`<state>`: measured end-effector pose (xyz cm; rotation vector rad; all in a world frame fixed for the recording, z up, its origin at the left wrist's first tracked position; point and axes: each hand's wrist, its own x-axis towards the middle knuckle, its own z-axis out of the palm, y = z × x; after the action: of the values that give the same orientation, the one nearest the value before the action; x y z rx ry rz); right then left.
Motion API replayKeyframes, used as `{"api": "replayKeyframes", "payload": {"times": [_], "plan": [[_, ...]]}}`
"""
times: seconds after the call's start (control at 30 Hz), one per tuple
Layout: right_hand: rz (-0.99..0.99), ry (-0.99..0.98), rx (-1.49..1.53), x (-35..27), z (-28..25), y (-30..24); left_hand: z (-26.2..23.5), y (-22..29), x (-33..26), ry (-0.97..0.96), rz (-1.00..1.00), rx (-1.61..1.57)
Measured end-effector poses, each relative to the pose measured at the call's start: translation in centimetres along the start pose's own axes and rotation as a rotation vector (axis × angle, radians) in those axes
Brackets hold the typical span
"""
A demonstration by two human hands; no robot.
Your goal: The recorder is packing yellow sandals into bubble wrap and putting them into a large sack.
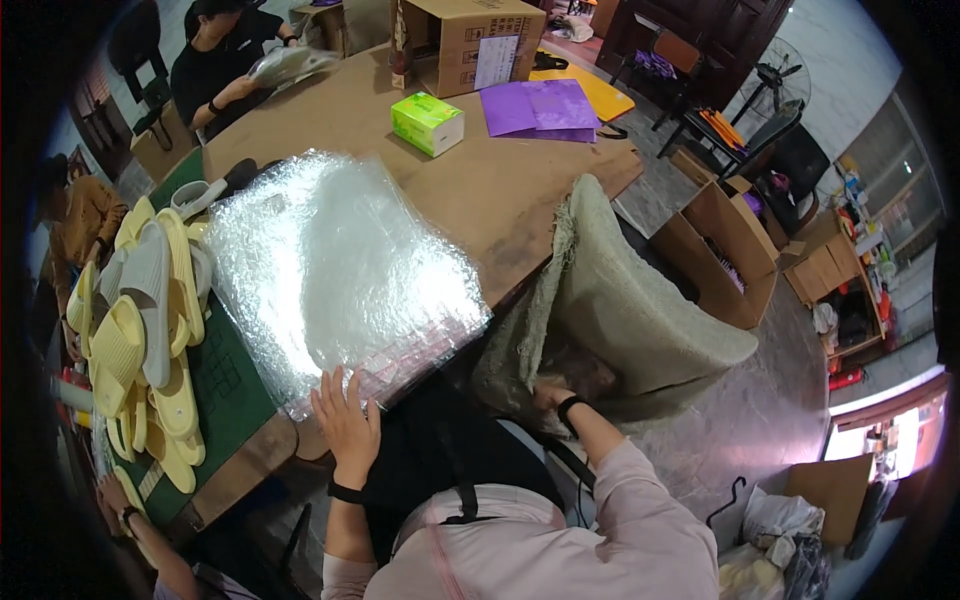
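Lying under left grip (348,428): plastic sheets (345,265)

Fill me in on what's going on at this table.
The person's left hand lies spread on the near edge of some clear plastic bags on the table. The right hand is at the rim of a grey-green sack gaping beside the table. Yellow and grey slide sandals lie heaped to the left. Across the table, a co-worker holds a clear plastic package.
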<state>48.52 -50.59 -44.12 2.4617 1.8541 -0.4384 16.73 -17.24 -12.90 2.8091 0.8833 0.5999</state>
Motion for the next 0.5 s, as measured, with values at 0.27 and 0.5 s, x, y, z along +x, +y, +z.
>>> {"api": "replayKeyframes", "payload": {"times": [0.27, 0.5], "plan": [[-0.021, -0.308, 1.276, 1.1, -31.3, -18.2, -0.7, -0.7, -1.2, 0.012, -0.021, 0.045], [-0.033, -0.272, 0.795, 2.1, -24.9, -25.5, -1.1, -1.1, -1.3, -0.004, -0.028, -0.001]]}}
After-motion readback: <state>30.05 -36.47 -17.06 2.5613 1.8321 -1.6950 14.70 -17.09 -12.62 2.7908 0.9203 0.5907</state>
